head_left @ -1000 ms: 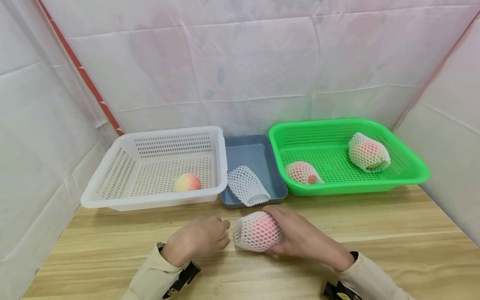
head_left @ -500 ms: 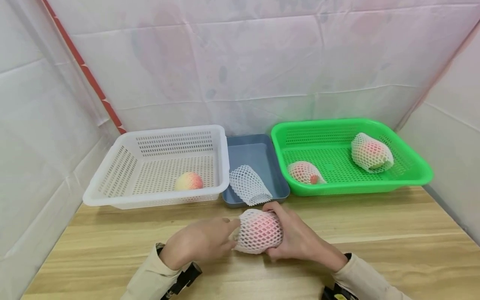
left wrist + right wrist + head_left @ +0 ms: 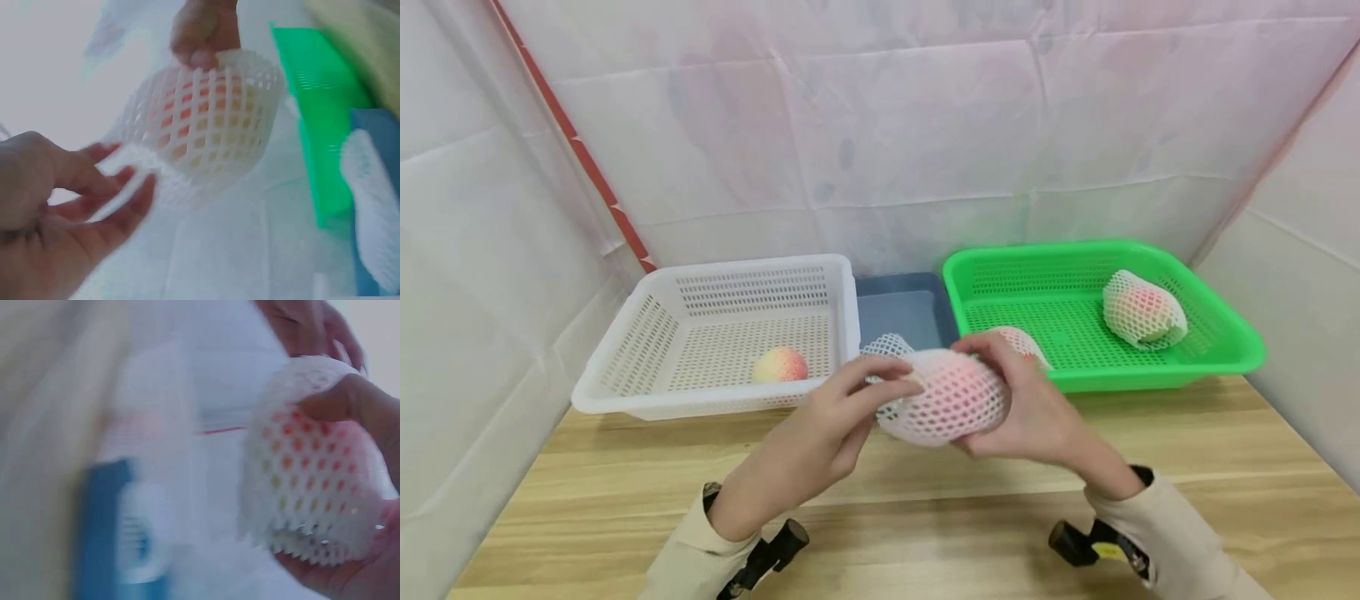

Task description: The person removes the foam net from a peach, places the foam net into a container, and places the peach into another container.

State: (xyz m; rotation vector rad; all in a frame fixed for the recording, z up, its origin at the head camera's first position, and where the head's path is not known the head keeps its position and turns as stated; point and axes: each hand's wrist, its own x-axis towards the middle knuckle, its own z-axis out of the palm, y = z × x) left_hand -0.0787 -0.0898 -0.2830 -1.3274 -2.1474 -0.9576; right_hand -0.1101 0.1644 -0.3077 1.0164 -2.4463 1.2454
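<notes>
Creased pale cloth (image 3: 880,125) hangs behind the wood-grained table (image 3: 925,550) before me; over it, a round pinkish peach (image 3: 964,387) in white diamond-mesh netting (image 3: 928,421) sits in the right hand (image 3: 1037,410), thumb and fingers curled round it, while the left hand (image 3: 808,440), fingers loosely spread, is at the netting's end

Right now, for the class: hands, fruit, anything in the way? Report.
Right grip: holding netted peach. Left grip: at left end of its foam net, pinch unclear. Possible snag: loose net in blue tray, partly hidden.
</notes>
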